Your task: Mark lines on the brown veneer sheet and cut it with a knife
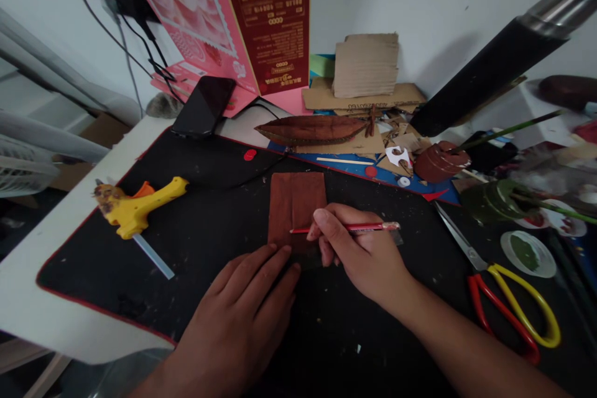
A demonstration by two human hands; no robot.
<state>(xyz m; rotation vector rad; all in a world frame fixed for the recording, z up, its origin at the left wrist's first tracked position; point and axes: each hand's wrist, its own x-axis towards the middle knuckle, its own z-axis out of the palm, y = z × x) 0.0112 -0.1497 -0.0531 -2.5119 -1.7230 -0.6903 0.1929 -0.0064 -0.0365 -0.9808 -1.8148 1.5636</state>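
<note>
From where I stand: both forearms come in from the near edge, angled inward, hands almost meeting mid-mat. Left hand [247, 298] palm down, fingers extended and close together, tips at the near-left edge of a brown panel [296, 196]; grips nothing. Right hand [361, 252] just right of it, thumb and fingers pinching a red pencil [370, 227], which lies nearly level, point to the left over the panel. Can't tell if the point touches. Panel lies flat on the black mat [224, 199], mostly beyond the fingertips, near-right corner hidden by the right hand; a faint line runs down its face. Scissors [476, 258] to the right, blades pointing away, well apart from the hands. Yellow glue gun [140, 208] left on the mat, on its side. Past the panel: brown boat-shaped piece [312, 129], then phone [204, 106] farther left, cardboard [366, 65] against the wall.
</note>
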